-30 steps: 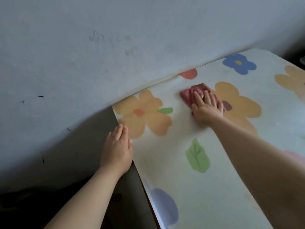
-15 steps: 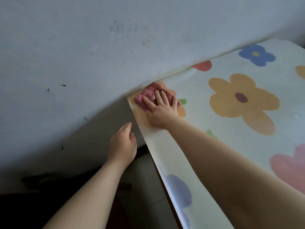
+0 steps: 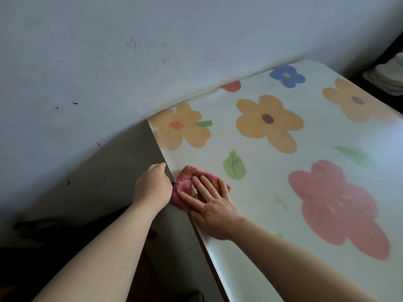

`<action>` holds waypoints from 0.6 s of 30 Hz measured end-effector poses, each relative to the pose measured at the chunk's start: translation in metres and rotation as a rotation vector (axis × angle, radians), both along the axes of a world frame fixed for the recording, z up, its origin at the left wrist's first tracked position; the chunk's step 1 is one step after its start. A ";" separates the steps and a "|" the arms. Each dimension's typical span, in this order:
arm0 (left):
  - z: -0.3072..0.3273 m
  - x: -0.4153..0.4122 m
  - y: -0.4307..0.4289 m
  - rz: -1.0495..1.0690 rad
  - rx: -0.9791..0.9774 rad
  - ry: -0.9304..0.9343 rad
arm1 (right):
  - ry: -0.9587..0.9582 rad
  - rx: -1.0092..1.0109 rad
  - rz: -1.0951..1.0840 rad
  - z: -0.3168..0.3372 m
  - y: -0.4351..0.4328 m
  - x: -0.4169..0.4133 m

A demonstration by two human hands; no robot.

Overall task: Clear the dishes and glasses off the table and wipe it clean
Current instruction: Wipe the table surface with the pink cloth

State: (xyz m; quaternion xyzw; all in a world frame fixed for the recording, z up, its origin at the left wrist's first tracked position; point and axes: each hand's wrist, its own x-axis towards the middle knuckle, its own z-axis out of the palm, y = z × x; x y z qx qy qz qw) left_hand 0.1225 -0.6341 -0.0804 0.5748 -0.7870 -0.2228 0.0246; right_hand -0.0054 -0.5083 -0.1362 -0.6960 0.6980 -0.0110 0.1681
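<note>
Presses the pink cloth flat with the right hand, fingers straight and spread, at the left edge of the flowered worktop. Holds the left hand just off that edge, right beside the cloth; cannot tell whether open or curled, with fingers hidden.

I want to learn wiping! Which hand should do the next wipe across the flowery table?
Probably the right hand: it lies flat on the pink cloth, which sits on the flowered table at its edge. The left hand is beside that edge, off the tabletop, with no cloth under it.
</note>
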 end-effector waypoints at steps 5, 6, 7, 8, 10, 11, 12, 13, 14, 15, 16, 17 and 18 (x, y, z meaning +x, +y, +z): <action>0.006 -0.009 0.053 -0.013 -0.019 -0.047 | -0.034 -0.017 0.061 -0.001 0.079 -0.002; 0.006 -0.012 0.070 -0.011 -0.017 -0.053 | -0.030 -0.020 0.073 -0.002 0.099 -0.007; 0.005 -0.014 0.081 -0.004 -0.013 -0.058 | -0.025 -0.018 0.087 -0.003 0.111 -0.011; 0.003 -0.016 0.098 -0.003 -0.009 -0.065 | -0.024 -0.023 0.092 -0.005 0.125 -0.018; -0.002 -0.022 0.125 -0.008 -0.010 -0.091 | -0.029 -0.052 0.036 -0.009 0.143 -0.036; -0.004 -0.026 0.141 -0.019 -0.014 -0.105 | -0.022 -0.059 -0.024 -0.011 0.152 -0.049; -0.006 -0.030 0.154 -0.037 -0.023 -0.116 | -0.013 -0.056 -0.102 -0.011 0.157 -0.065; -0.009 -0.035 0.167 -0.062 -0.031 -0.133 | 0.006 -0.047 -0.191 -0.011 0.165 -0.085; -0.011 -0.039 0.182 -0.087 -0.032 -0.166 | 0.026 -0.023 -0.284 -0.011 0.175 -0.106; -0.014 -0.042 0.192 -0.115 -0.026 -0.210 | 0.042 0.004 -0.380 -0.009 0.185 -0.130; -0.018 -0.042 0.200 -0.143 -0.024 -0.250 | 0.049 0.036 -0.483 -0.007 0.198 -0.154; -0.023 -0.041 0.204 -0.175 -0.037 -0.285 | 0.049 0.059 -0.586 -0.005 0.213 -0.177; -0.028 -0.040 0.206 -0.213 -0.060 -0.326 | 0.048 0.065 -0.691 -0.004 0.228 -0.196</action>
